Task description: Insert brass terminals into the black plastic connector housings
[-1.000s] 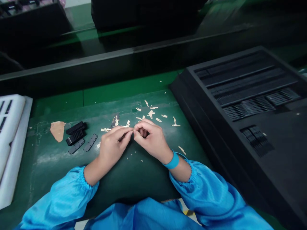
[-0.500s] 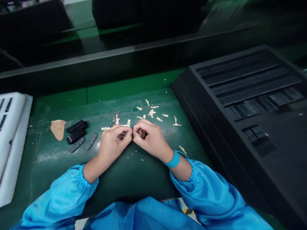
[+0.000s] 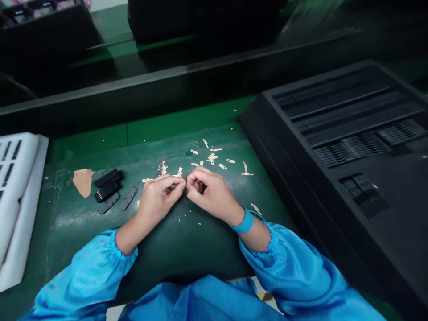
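Straightened since the earlier frame, the thumb and index finger of our left hand (image 3: 158, 196) now enclose a narrower gap; our right hand (image 3: 216, 194) keeps nearly the same position. On each hand we press thumb and index fingertips (image 3: 181, 183) together, and the two pairs meet or nearly meet. Whether they pinch a part we cannot tell; anything there is too small or hidden. Pale pieces (image 3: 211, 157) lie scattered just beyond the fingertips, some separate, several overlapping. Tiny pale chips (image 3: 199, 224) lie near, on our side of the fingertips. Our right wrist wears a blue band (image 3: 244, 221). Left of the fingers, flat black plates (image 3: 128, 199) lie beside a black ribbed part (image 3: 107, 191), with a brown scrap (image 3: 82, 183) farther left. White trays (image 3: 40, 178) lie leftmost, well apart. Right of the fingers, well apart, a large black tray (image 3: 408, 200) holds rows of dark parts (image 3: 354, 149). Beneath our hands extends the green work surface (image 3: 187, 254).
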`<state>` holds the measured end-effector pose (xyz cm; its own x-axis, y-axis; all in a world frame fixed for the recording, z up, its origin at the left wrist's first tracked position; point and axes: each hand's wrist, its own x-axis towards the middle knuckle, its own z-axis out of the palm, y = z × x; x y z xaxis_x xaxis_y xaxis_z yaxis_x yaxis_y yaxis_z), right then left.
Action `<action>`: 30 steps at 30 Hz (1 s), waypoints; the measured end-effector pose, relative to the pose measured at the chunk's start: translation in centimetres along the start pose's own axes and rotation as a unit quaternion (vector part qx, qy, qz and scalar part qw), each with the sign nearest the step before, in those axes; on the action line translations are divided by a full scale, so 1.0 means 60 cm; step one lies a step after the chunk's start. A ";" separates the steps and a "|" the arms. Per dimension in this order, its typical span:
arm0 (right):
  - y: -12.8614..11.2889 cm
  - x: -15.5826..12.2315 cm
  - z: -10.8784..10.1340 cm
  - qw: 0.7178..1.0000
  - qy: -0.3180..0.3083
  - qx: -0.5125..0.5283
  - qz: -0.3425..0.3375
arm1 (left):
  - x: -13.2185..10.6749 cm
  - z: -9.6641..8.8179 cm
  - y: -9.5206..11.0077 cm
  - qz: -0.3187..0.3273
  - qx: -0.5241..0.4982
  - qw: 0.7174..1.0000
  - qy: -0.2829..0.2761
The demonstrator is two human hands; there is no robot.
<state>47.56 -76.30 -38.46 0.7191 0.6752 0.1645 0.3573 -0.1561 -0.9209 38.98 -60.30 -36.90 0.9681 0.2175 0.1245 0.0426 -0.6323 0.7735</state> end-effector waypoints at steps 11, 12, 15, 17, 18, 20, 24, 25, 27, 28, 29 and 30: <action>-0.001 0.001 -0.005 1.000 -0.011 0.023 -0.003 | 0.003 -0.004 -0.005 -0.061 -0.109 0.991 -0.054; -0.002 0.001 -0.006 1.000 -0.013 0.023 -0.002 | 0.002 -0.004 -0.004 -0.057 -0.103 0.991 -0.056; -0.002 0.001 -0.005 1.000 -0.011 0.012 0.002 | 0.003 -0.004 -0.002 -0.025 -0.057 0.997 -0.040; -0.002 0.001 -0.004 1.000 -0.013 0.006 0.005 | 0.003 -0.003 -0.001 -0.001 -0.025 0.999 -0.023; -0.001 0.000 -0.004 1.000 -0.014 0.005 0.006 | 0.003 -0.003 -0.001 0.006 -0.017 1.000 -0.020; -0.001 0.000 -0.003 1.000 -0.017 0.004 0.008 | 0.002 -0.001 -0.001 0.006 -0.011 1.000 -0.021; -0.002 0.000 -0.003 1.000 -0.013 0.007 0.005 | 0.000 0.003 0.002 -0.011 -0.011 1.000 -0.016; -0.001 0.001 -0.003 1.000 -0.009 0.008 0.006 | 0.000 0.004 0.002 -0.020 -0.020 1.000 -0.012; 0.001 0.001 -0.003 1.000 0.001 0.014 0.018 | 0.000 0.006 0.001 -0.046 -0.049 0.998 -0.001; 0.003 0.001 -0.002 0.999 0.005 0.022 0.028 | 0.001 0.006 0.000 -0.061 -0.066 0.996 0.007; 0.005 0.001 -0.002 0.999 0.008 0.031 0.039 | 0.001 0.006 -0.002 -0.079 -0.086 0.993 0.013; 0.008 0.001 -0.001 0.998 0.010 0.043 0.048 | 0.002 0.006 -0.004 -0.100 -0.109 0.989 0.018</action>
<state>47.78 -76.38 -38.87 0.7601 0.6448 0.0800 0.2343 -0.1572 -0.9594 39.17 -60.39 -37.28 0.9362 0.3505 -0.0262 0.1747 -0.3994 0.9000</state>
